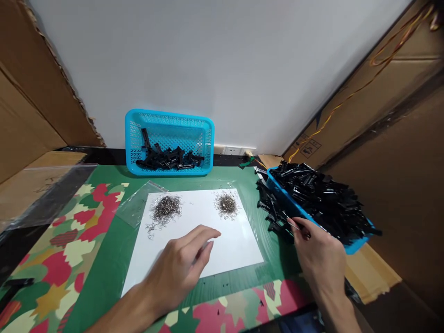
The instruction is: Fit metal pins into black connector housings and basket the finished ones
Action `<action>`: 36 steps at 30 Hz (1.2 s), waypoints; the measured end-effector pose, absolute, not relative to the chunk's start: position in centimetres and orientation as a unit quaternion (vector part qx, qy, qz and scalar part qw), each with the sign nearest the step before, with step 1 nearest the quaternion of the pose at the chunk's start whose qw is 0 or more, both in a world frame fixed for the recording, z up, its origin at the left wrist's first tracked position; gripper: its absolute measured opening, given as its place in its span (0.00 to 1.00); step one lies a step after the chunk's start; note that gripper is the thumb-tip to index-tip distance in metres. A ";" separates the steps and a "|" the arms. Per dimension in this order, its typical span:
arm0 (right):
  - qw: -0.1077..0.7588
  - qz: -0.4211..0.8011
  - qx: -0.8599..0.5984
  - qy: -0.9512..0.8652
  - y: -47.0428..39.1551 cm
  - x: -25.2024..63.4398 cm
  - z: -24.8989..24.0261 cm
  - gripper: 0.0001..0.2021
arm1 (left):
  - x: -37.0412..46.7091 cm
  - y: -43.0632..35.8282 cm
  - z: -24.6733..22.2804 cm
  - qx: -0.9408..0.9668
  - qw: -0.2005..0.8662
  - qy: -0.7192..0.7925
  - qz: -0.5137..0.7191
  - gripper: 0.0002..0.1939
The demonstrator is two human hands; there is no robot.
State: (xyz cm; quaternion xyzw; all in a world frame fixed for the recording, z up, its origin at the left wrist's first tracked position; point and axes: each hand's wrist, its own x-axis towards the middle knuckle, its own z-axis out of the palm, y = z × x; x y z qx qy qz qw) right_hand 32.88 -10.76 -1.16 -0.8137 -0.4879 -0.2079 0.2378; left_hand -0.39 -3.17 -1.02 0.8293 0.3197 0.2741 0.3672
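Observation:
Over the white sheet (204, 249), my left hand (189, 259) hovers with thumb and fingers apart and nothing between them. My right hand (317, 245) pinches thin metal tweezers (293, 225), their tips at the loose black plastic parts (272, 208) beside the right basket. That blue basket (357, 246) is heaped with black parts (322, 194). Two piles of tiny metal pieces lie on the sheet, a wider one (167, 208) at left and a smaller one (227, 205) at right.
A blue basket (169, 173) with some black parts stands at the back against the wall. A clear plastic bag (133, 208) lies left of the sheet. Cardboard (391, 152) rises at the right, with yellow wires (333, 111) hanging before it. A wall socket (233, 151) is behind.

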 end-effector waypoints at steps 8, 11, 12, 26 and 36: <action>0.325 -0.074 -0.705 -0.626 -3.5 28.0 3.2 0.15 | -0.4 -2.7 -1.1 0.837 0.379 0.292 0.266 0.14; 0.255 -0.018 -0.657 -0.709 2.3 25.0 4.8 0.14 | -0.4 -2.5 -1.2 0.837 0.376 0.298 0.264 0.15; 0.236 -0.006 -0.640 -0.731 4.3 24.0 5.0 0.14 | -0.5 -2.4 -1.2 0.837 0.372 0.299 0.266 0.15; 0.032 0.019 -0.597 -0.802 19.2 15.1 2.1 0.17 | -0.6 -2.1 -1.4 0.856 0.305 0.309 0.280 0.14; 0.041 0.011 -0.585 -0.810 17.6 16.4 4.6 0.12 | -1.0 -1.9 -0.7 0.814 0.330 0.348 0.328 0.15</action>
